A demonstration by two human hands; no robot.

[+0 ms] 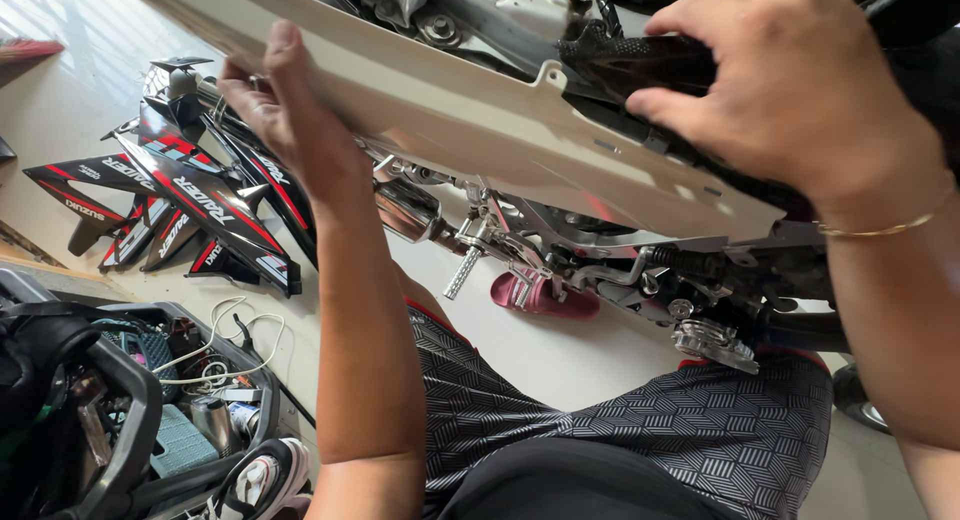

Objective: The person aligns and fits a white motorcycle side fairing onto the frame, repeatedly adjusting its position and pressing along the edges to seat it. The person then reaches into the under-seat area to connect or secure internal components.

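A long cream-white plastic body panel point(470, 115) runs across the upper frame along a motorcycle's side. My left hand point(285, 105) grips its lower left edge, fingers curled over the rim. My right hand point(790, 80), with a thin gold bracelet on the wrist, presses on a black textured part point(640, 60) above the panel's right end. Below the panel show the chrome exhaust point(405, 210), a footpeg point(462, 272) and metal brackets point(715, 342). My legs in patterned dark shorts point(640, 430) fill the bottom.
Several black-and-red fairing panels point(190, 205) lie on the pale floor at the left. An open compartment point(185, 390) with white cables, tools and small items sits at the lower left. A pink sandal point(540, 295) lies under the motorcycle, a sneaker point(262, 480) by my knee.
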